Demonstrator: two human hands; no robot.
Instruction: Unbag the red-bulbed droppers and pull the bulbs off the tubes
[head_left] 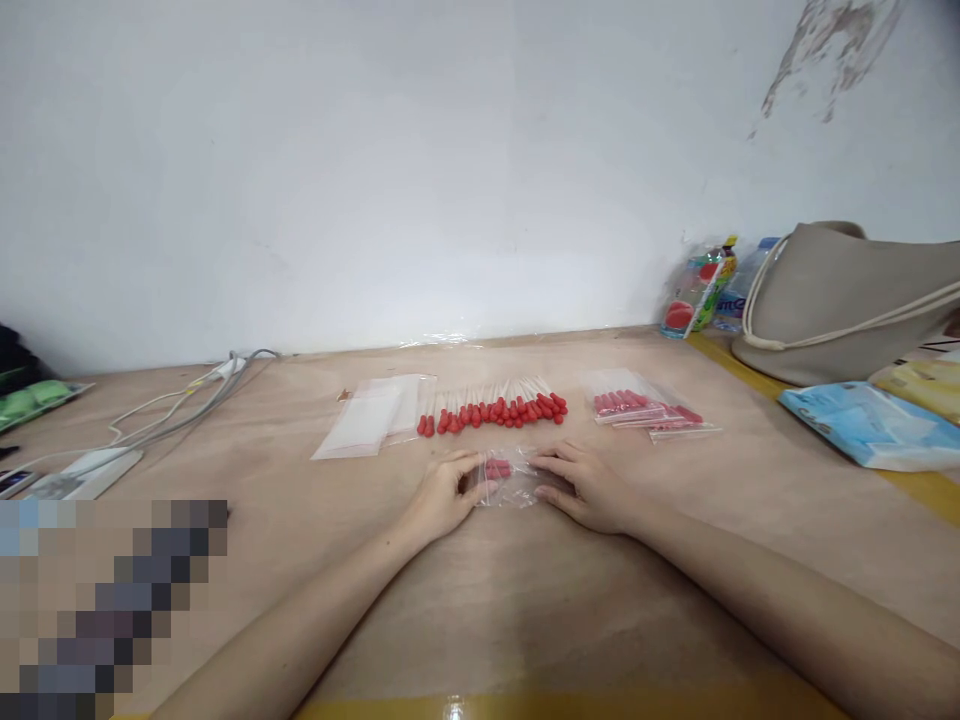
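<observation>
A small clear plastic bag [517, 492] with a few red-headed pieces [498, 468] inside lies between my two hands, low over the table. My left hand [450, 490] grips the bag's left side, thumb and fingers at its edge. On the opposite side, my right hand [589, 487] has its thumb and fingers at the bag's right edge. Just beyond them is a row of white sticks with red bulbous heads [495, 410], heads toward me. Flat clear bags [360, 418] are stacked left of the row. Filled bags with red-headed sticks [634, 405] overlap to its right.
Cables [187, 400] and a white power strip [101, 470] are at the left. Drink bottles [690, 295], a grey bag [847, 300] and a blue tissue pack [870, 425] occupy the right. A white wall [450, 180] bounds the table's [465, 620] far edge.
</observation>
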